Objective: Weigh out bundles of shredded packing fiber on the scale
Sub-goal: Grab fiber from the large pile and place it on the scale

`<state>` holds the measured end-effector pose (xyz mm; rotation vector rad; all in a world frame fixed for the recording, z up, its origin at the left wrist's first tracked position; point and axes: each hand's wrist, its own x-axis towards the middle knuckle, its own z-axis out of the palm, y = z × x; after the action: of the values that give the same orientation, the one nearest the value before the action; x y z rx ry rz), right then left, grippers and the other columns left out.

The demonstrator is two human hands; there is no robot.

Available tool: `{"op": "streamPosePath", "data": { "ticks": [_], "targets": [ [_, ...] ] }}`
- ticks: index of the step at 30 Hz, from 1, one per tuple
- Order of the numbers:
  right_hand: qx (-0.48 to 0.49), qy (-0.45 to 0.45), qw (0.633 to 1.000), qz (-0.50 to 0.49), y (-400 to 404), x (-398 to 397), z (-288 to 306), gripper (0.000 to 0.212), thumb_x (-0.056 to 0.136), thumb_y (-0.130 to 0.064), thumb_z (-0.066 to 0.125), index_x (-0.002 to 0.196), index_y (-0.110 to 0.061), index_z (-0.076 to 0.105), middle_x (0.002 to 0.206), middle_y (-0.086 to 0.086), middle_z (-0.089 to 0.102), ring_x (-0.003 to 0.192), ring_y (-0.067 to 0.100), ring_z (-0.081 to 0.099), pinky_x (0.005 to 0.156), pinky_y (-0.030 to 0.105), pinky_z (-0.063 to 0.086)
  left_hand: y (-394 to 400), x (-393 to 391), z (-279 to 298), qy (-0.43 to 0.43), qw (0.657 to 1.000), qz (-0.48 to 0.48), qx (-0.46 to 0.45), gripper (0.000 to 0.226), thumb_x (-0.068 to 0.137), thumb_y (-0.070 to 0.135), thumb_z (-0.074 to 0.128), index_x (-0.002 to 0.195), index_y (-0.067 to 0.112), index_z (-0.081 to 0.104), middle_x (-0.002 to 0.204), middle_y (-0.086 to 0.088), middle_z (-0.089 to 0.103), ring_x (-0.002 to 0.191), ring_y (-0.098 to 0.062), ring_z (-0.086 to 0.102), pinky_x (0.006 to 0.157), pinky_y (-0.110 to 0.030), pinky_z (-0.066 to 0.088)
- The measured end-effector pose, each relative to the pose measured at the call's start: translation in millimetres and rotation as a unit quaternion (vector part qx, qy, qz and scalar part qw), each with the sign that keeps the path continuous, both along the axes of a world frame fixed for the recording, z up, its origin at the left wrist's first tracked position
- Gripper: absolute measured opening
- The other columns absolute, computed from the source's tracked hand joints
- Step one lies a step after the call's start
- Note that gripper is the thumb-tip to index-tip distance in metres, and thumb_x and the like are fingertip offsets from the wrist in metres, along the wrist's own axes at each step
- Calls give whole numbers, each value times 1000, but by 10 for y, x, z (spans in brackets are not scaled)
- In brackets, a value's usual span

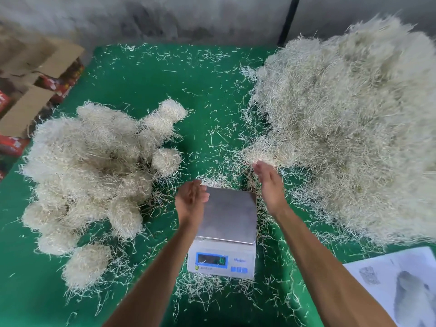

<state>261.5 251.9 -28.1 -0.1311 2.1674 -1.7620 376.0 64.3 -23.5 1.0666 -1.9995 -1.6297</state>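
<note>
A white digital scale [228,218] with a bare steel platform stands on the green table, its lit display facing me. My left hand [191,198] hovers over the platform's left edge, fingers loosely bent, holding nothing. My right hand [267,180] reaches out with straight fingers, its fingertips at the near edge of the big loose pile of pale shredded fiber [349,123] on the right. A heap of rounded fiber bundles [94,166] lies to the left of the scale.
Stray fiber strands litter the green table surface [141,79]. Open cardboard boxes with red packs [35,90] stand off the table's left edge. A printed paper sheet [398,284] lies at the lower right. A grey wall closes the back.
</note>
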Motion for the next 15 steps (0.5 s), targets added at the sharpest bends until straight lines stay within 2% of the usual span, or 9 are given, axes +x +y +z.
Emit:
{"op": "streamPosePath", "data": {
  "ticks": [2,3,6,8,9,11,12,14,15],
  "targets": [
    [24,19,999,11,-24,-88,-75,31,106,-48,48,132,-32,57,123,-16,65,111,-3,63,105,21,48,64,-189,90,8,1000,-18,10,28,104,31,53,99,7,67,77,-7,74,70,-18,74,58,-29,59],
    [30,27,999,16,-40,-156,-105,25,106,-39,53,130,-33,58,126,-17,63,108,2,64,106,24,50,74,-305,122,16,999,-28,9,25,103,30,55,100,8,67,79,-9,74,70,-19,74,59,-31,60],
    [94,79,992,2,-66,-428,-157,27,104,-23,58,132,-22,62,146,-15,49,117,13,56,116,56,42,68,-669,100,3,996,-74,-59,19,101,18,51,94,6,64,75,-15,66,57,-24,58,46,-25,47],
    [249,192,949,-25,-56,-675,-228,37,102,-37,62,133,-17,62,156,1,45,140,27,44,123,59,28,23,-891,16,-36,986,-104,-124,16,100,15,50,99,5,62,77,-6,63,60,-16,53,45,-13,38],
    [321,219,921,-34,-39,-797,-253,51,100,-51,62,138,-17,58,162,9,38,149,32,34,125,57,19,-6,-1003,-43,-60,980,-115,-148,16,99,17,53,107,7,62,88,-6,65,68,-13,56,50,-12,40],
    [406,180,895,-33,4,-1045,-302,87,93,-76,51,156,-18,35,172,14,13,158,35,11,123,52,1,-30,-1231,-186,-142,964,-133,-179,31,97,29,58,126,18,56,117,-8,61,99,-17,58,71,-21,44],
    [436,144,888,-29,25,-1164,-351,101,89,-86,41,162,-19,20,173,14,0,159,36,0,122,51,-5,-17,-1335,-252,-198,954,-140,-178,42,95,38,59,134,24,49,128,-7,55,115,-22,52,81,-27,39],
    [469,76,880,-10,47,-1368,-486,113,85,-95,21,165,-17,4,172,14,-10,158,36,-8,124,53,-5,74,-1539,-372,-256,943,-160,-137,61,93,54,57,145,30,37,142,-8,43,132,-31,40,89,-35,33],
    [466,44,883,-1,33,-1439,-535,114,85,-95,14,165,-15,6,172,16,-6,158,36,-5,126,55,0,154,-1641,-424,-255,945,-173,-109,66,93,59,55,148,31,33,147,-9,40,135,-32,39,89,-35,32]
  ]
}}
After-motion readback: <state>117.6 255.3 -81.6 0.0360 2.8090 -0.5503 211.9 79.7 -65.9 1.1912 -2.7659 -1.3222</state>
